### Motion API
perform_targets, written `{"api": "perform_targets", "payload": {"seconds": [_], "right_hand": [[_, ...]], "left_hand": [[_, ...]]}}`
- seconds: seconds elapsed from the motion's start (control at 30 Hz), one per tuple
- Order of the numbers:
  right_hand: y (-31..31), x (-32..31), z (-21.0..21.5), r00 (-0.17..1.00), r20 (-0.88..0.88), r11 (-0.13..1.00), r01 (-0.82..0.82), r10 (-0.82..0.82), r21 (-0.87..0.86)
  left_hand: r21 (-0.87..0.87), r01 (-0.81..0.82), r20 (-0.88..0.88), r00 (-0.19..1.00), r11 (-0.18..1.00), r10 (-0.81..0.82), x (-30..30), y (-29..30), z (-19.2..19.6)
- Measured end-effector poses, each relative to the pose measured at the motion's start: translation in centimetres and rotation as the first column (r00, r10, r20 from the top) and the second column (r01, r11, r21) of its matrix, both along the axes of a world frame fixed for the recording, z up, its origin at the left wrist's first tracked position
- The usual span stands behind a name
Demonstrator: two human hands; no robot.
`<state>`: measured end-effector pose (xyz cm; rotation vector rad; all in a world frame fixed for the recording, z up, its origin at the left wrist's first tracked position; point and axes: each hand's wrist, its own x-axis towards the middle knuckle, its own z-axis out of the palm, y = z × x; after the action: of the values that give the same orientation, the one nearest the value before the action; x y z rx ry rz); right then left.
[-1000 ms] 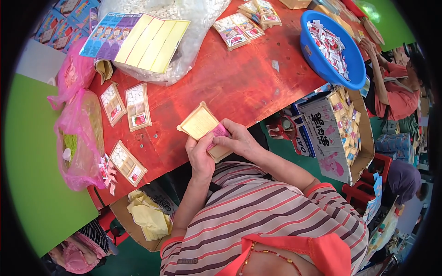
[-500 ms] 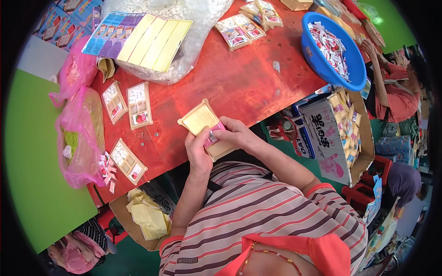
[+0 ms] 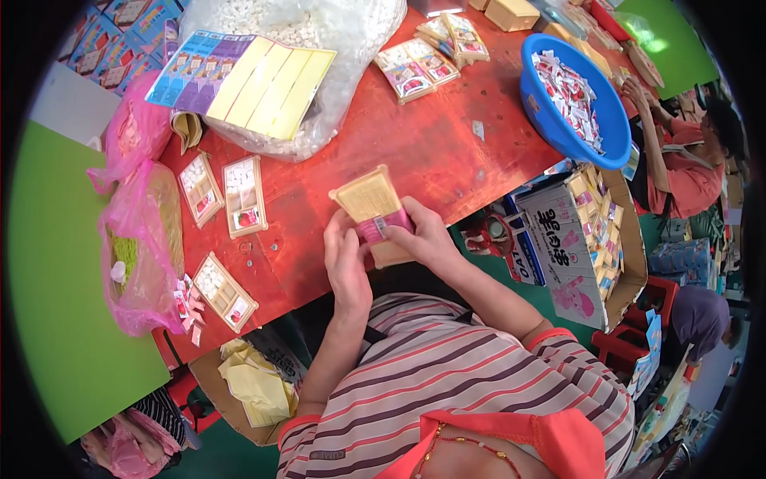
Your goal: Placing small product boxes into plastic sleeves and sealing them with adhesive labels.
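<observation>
A small tan plastic tray (image 3: 365, 194), wrapped round its middle by a pink printed paper sleeve (image 3: 372, 229), is held in front of my chest at the table's front edge. My right hand (image 3: 431, 242) grips its right side, thumb lying over the sleeve. Along the tray's left edge, the fingers of my left hand (image 3: 346, 259) are curled against it; some fingertips are hidden. To the left lie three compartment trays with white pieces: a far-left one (image 3: 199, 190), another (image 3: 244, 197) beside it, and a nearer one (image 3: 223, 293).
Small pink packets (image 3: 191, 313) lie by the nearest tray. Beyond are a clear bag of white pieces (image 3: 351, 88) under a printed card sheet (image 3: 263, 84), and pink bags (image 3: 144, 239) at left. A blue basin (image 3: 614, 140) stands right, above a filled carton (image 3: 578, 247). Another person (image 3: 690, 172) sits far right.
Both hands have carried the tray slightly to the right, and it has turned more upright. My left thumb has moved off the tray's front face.
</observation>
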<state>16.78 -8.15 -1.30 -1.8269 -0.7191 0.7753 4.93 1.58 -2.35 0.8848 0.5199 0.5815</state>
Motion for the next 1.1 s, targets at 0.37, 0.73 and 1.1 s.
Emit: {"api": "perform_targets", "payload": {"seconds": [0.37, 0.73, 1.1], "right_hand": [[0.0, -1.7, 3.3, 0.953, 0.293, 0.956, -0.155, 0.078, 0.248], [1.6, 1.3, -0.7, 0.991, -0.124, 0.972, 0.079, -0.052, 0.221], [0.2, 2.7, -1.0, 0.892, -0.444, 0.960, 0.049, 0.083, 0.277]], "left_hand": [[-0.403, 0.256, 0.363, 0.926, 0.879, -0.103, -1.1, 1.1, -0.8], [-0.128, 0.087, 0.148, 0.987, 0.988, -0.068, 1.2, 1.0, -0.2], [0.007, 0.150, 0.070, 0.986, 0.989, -0.150, 2.2, 1.4, -0.9]]}}
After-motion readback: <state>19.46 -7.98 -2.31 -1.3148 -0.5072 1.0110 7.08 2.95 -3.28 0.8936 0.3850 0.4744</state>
